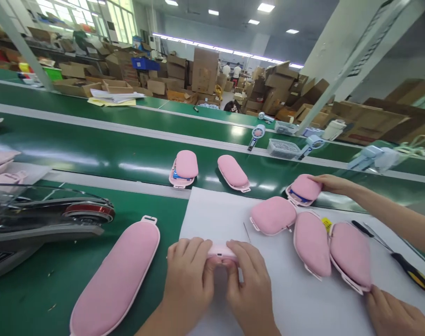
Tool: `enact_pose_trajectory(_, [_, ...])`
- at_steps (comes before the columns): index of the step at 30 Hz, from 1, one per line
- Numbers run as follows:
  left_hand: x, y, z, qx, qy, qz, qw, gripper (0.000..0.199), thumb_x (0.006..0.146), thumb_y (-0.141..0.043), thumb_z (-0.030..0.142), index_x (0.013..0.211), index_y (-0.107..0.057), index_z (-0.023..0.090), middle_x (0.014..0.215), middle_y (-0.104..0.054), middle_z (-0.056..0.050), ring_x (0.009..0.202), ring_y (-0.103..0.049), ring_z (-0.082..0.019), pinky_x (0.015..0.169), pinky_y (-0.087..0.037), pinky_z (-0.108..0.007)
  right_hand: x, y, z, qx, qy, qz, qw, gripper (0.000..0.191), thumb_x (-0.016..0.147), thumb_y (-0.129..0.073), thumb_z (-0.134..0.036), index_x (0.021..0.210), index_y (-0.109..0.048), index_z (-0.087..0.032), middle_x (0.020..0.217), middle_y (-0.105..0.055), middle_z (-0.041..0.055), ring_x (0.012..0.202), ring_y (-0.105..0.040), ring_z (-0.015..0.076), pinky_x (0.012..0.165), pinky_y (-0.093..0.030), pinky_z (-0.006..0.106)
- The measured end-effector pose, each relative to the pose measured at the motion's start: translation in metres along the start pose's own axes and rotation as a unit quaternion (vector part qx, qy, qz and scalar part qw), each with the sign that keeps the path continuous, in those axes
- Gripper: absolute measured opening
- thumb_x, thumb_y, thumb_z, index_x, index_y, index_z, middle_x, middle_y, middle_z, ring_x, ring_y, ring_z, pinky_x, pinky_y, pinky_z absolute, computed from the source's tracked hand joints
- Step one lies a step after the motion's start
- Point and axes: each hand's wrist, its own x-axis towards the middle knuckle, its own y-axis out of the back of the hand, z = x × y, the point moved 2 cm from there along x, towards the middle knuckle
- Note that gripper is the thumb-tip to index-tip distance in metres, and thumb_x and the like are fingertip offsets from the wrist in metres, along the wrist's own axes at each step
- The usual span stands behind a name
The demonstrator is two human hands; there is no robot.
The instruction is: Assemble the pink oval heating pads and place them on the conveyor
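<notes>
Both of my hands are wrapped round a pink case at the bottom centre, above the white sheet (pixel 233 210). My left hand (pixel 189 275) grips its left side and my right hand (pixel 249 280) its right side, thumbs together underneath. Only a strip of the pink case (pixel 220 252) with a small dark slot shows; the rest is hidden by my fingers. To the left, a long pink padded case (pixel 117 280) lies on the green table. Right of my hands, a pink case (pixel 273 215) lies beside other pink cases (pixel 312 242) on the sheet.
Another person's hand (pixel 329 183) touches an open pink case (pixel 304 189); a second hand (pixel 398 310) is at the lower right. Two pink cases (pixel 232 171) lie on the green belt. Screwdrivers (pixel 408 268) rest at right. A dark glossy object (pixel 47 224) stands left.
</notes>
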Motion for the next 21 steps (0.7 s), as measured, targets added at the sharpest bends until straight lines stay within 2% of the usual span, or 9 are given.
enact_pose_trajectory(3, [-0.002,0.006,-0.002,0.011,-0.048,-0.027,0.998,0.014,0.088,-0.048,0.019,0.099,-0.057,0.019,0.086,-0.067,-0.002,0.077,-0.055,-0.02,0.069,-0.039,-0.032,0.002,0.013,0.002,0.008,0.018,-0.056,0.998,0.024,0.095,-0.044,-0.022,0.116,-0.056,-0.018,0.108,-0.066,0.0074,0.101,-0.06,0.0206,0.081,-0.053,0.034])
enact_pose_trajectory(7, [-0.015,0.011,-0.005,0.014,-0.073,-0.056,0.996,0.02,0.087,-0.053,0.021,0.106,-0.055,0.02,0.096,-0.066,-0.004,0.086,-0.057,-0.021,0.074,-0.043,-0.034,-0.01,0.027,0.008,0.017,0.012,-0.116,0.993,0.036,0.094,-0.046,-0.022,0.13,-0.048,-0.019,0.122,-0.062,0.0086,0.113,-0.056,0.0227,0.092,-0.051,0.04])
enact_pose_trajectory(10, [-0.019,0.014,-0.006,0.012,-0.066,-0.075,0.995,0.022,0.085,-0.052,0.018,0.107,-0.056,0.019,0.098,-0.066,-0.007,0.089,-0.057,-0.024,0.075,-0.047,-0.038,-0.02,0.035,0.014,0.047,-0.024,-0.123,0.991,0.032,0.093,-0.047,-0.022,0.125,-0.053,-0.021,0.115,-0.065,0.007,0.106,-0.06,0.0221,0.087,-0.054,0.037])
enact_pose_trajectory(12, [-0.013,0.017,-0.008,-0.001,-0.053,-0.101,0.993,0.025,0.082,-0.05,0.011,0.104,-0.059,0.019,0.098,-0.065,-0.008,0.09,-0.057,-0.025,0.076,-0.049,-0.04,-0.025,0.037,0.013,0.065,-0.047,-0.125,0.989,0.027,0.091,-0.049,-0.025,0.116,-0.059,-0.022,0.102,-0.069,0.0061,0.092,-0.064,0.0215,0.076,-0.056,0.034])
enact_pose_trajectory(14, [-0.002,0.024,-0.011,-0.007,-0.045,-0.124,0.991,0.03,0.08,-0.048,0.007,0.103,-0.061,0.02,0.105,-0.063,-0.009,0.098,-0.055,-0.026,0.081,-0.05,-0.042,-0.028,0.032,0.004,0.115,-0.112,-0.14,0.977,0.024,0.09,-0.052,-0.03,0.11,-0.063,-0.021,0.091,-0.069,0.0048,0.077,-0.065,0.0193,0.063,-0.056,0.029])
enact_pose_trajectory(15, [0.003,0.03,-0.013,0.005,-0.04,-0.124,0.991,0.032,0.08,-0.047,0.006,0.104,-0.062,0.021,0.11,-0.062,-0.01,0.103,-0.053,-0.027,0.085,-0.05,-0.045,-0.03,0.026,-0.004,0.166,-0.164,-0.153,0.96,0.025,0.089,-0.053,-0.034,0.106,-0.066,-0.02,0.084,-0.069,0.0041,0.07,-0.065,0.018,0.057,-0.055,0.026])
enact_pose_trajectory(18, [0.011,0.053,-0.018,0.08,-0.013,-0.087,0.993,0.032,0.085,-0.044,0.016,0.111,-0.063,0.02,0.123,-0.056,-0.016,0.114,-0.047,-0.035,0.091,-0.047,-0.057,-0.035,-0.002,-0.037,0.336,-0.292,-0.165,0.88,0.031,0.087,-0.055,-0.039,0.079,-0.073,-0.015,0.061,-0.067,0.0014,0.052,-0.061,0.0149,0.042,-0.047,0.021])
enact_pose_trajectory(20, [0.004,0.066,-0.026,0.105,0.013,-0.083,0.991,0.033,0.087,-0.044,0.026,0.114,-0.063,0.021,0.123,-0.057,-0.016,0.113,-0.05,-0.036,0.09,-0.047,-0.061,-0.031,-0.019,-0.056,0.367,-0.296,-0.12,0.873,0.041,0.087,-0.049,-0.039,0.065,-0.074,-0.015,0.055,-0.065,-0.0006,0.052,-0.061,0.0142,0.041,-0.042,0.019])
enact_pose_trajectory(21, [-0.003,0.069,-0.033,0.104,0.025,-0.103,0.989,0.033,0.088,-0.044,0.031,0.114,-0.063,0.023,0.121,-0.058,-0.015,0.111,-0.052,-0.035,0.088,-0.049,-0.06,-0.026,-0.025,-0.06,0.366,-0.289,-0.085,0.88,0.052,0.089,-0.038,-0.038,0.061,-0.074,-0.015,0.058,-0.066,-0.0011,0.058,-0.063,0.0152,0.043,-0.039,0.019])
